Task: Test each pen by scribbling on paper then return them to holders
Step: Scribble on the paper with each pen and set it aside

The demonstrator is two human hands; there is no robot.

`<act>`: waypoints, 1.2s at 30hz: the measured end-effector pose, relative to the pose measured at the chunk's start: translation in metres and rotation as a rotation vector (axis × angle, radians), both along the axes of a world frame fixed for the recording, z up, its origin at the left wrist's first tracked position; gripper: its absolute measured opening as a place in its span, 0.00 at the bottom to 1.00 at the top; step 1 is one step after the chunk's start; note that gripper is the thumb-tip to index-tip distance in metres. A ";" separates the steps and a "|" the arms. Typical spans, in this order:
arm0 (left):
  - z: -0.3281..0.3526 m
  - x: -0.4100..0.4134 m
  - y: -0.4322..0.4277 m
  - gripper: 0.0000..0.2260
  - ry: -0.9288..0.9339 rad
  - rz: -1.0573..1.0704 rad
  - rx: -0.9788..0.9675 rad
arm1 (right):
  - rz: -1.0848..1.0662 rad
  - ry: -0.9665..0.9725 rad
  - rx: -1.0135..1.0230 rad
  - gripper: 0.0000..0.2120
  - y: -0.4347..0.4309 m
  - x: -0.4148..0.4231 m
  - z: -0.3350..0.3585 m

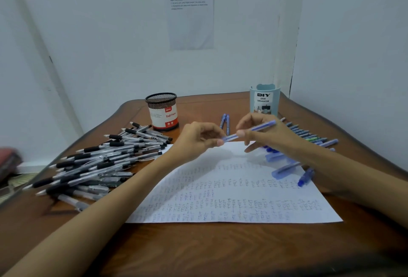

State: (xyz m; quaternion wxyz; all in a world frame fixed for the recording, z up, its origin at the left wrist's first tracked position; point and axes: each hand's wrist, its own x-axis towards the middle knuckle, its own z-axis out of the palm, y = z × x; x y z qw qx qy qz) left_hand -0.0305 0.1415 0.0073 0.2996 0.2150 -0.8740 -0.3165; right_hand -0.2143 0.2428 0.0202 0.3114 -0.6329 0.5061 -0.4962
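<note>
1. Both hands are up over the far edge of the paper [220,188], sharing one blue pen [258,127] between them
2. The left hand [196,139] has its fingers curled in and pinches the pen's lower left end between thumb and fingertips. That might be the cap, but I honestly can't tell
3. The right hand [271,137] grips the barrel further up, thumb on the near side. A couple of its lower fingers stick out loose towards the sheet
4. The pen is in the air, tilted, with its right end higher and pointing at the pale blue holder [265,100], the one labelled DIY Desk Organizer
5. The paper lies flat on the wooden table [198,250] and is packed with rows of little scribbles
6. Left of it there's a big messy pile of black pens [106,159], and behind that a black mesh holder [162,112] with a red and white Ball Pens label. Can't see if anything is inside either holder
7. Two more blue pens [225,121] lie just behind the hands. A row of blue ones [309,135] sits along the right side of the table, and a few loose ones [287,168] lie on the sheet's right edge
8. A printed sheet [191,11] is stuck on the wall behind, too blurry to read
</note>
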 end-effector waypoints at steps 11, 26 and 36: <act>-0.009 0.023 -0.032 0.19 -0.419 0.258 -0.384 | -0.630 0.634 -0.482 0.09 -0.030 -0.018 0.000; -0.004 0.039 -0.038 0.14 -0.637 0.216 -0.580 | -0.326 1.091 0.074 0.14 -0.099 -0.009 -0.013; -0.004 0.037 -0.037 0.15 -0.675 0.213 -0.581 | -0.351 1.001 0.077 0.14 -0.021 -0.065 -0.003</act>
